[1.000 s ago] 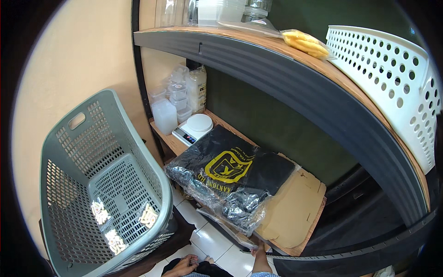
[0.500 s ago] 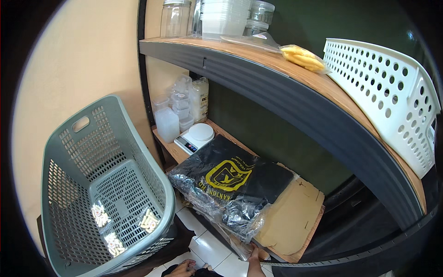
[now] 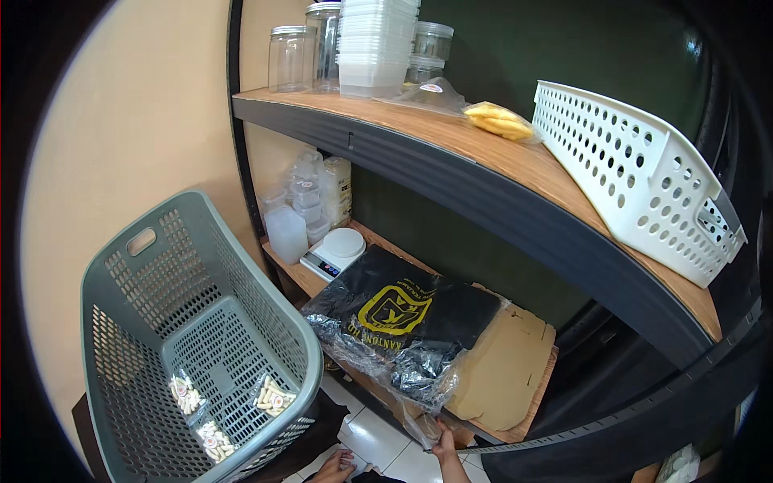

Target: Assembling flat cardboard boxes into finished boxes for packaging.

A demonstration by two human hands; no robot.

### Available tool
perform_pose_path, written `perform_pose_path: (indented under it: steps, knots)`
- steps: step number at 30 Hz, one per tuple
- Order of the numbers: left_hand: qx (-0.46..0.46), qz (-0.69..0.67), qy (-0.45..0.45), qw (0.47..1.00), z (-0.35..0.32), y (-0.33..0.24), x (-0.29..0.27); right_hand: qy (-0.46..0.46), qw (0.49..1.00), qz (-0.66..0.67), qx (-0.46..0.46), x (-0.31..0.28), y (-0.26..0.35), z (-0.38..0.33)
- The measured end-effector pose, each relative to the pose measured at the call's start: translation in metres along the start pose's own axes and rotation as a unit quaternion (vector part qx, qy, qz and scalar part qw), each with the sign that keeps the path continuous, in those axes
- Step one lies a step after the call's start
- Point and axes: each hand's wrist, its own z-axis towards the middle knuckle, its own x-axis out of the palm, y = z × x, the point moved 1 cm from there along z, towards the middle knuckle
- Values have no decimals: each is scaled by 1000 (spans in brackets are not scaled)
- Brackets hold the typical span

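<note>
At the bottom edge, my right hand point(image 3: 443, 443) is closed at the front of the lower shelf, its fingers on the loose end of a clear plastic wrapper point(image 3: 416, 419). That wrapper trails from a large packet of black plastic bags point(image 3: 451, 310) with a yellow printed emblem. My left hand point(image 3: 332, 468) is low beside my body, fingers slightly bent and apart, with nothing visible in it. To the left stands a grey-green perforated basket point(image 3: 310, 354) holding three small clear packets of pale, finger-shaped pieces point(image 3: 274, 397).
Beside the black packet lies flat cardboard point(image 3: 503, 370). A white kitchen scale point(image 3: 344, 242) and clear plastic containers point(image 3: 287, 235) stand at the lower shelf's far end. The upper shelf point(image 3: 451, 137) overhangs, carrying jars point(image 3: 287, 60), stacked tubs point(image 3: 372, 56), a yellow packet point(image 3: 499, 121) and a white basket point(image 3: 596, 149).
The whole view has shifted, so the shelf and basket sit a little lower in it. My right hand stays at the wrapper's end; my left hand remains low near my body.
</note>
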Motion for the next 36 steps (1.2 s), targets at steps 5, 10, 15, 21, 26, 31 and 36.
perform_pose_path:
  steps: [5,10,15,21,26,31,36]
  knots:
    - [-59,-124,25,990,13,-31,11,184,961,171,112,-28,-10,-30]
    - [-160,-247,121,948,36,-100,29,220,946,198,134,-74,-63,-37]
    - [-141,-293,100,940,61,-116,39,-76,996,49,17,-10,-34,-116]
    - [-133,-286,34,948,42,-115,31,-69,998,4,-15,-2,-5,-125]
    - [-59,-38,-224,972,32,-148,26,-73,997,-34,-16,-5,-3,-141]
    - [0,36,-259,965,22,-159,27,-81,994,-68,-26,-11,-5,-156]
    - [-8,30,-248,968,-2,-158,27,-95,991,-89,-34,-14,-30,-182]
